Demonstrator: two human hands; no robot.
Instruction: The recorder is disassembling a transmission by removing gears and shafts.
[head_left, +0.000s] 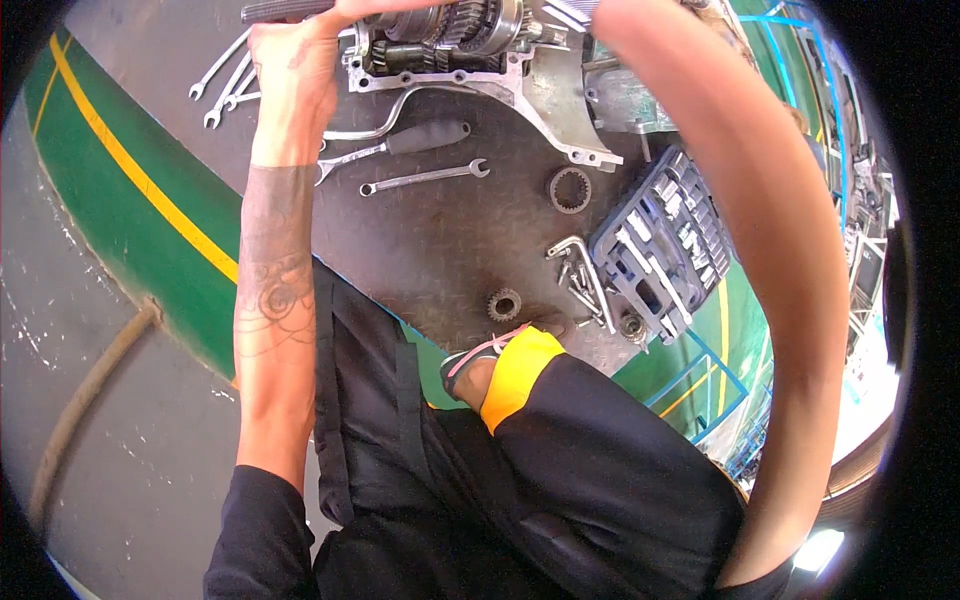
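Note:
At the top edge my left hand (293,48) is closed around a dark rod-like handle with a textured surface (286,10). The rest of that handle is cut off by the edge. My right forearm (735,110) arches up the right side and leaves the picture at the top, so its hand is out of sight. Between the arms lies an opened metal gearbox housing (460,82). Gears on shafts (470,28) sit inside it.
Wrenches (425,178) and a grey-handled tool (428,137) lie on the dark metal tabletop (420,240). Two loose toothed rings (570,190) are nearby. On the right are hex keys (585,262) and an open socket set case (665,240). A hose (95,390) crosses the floor.

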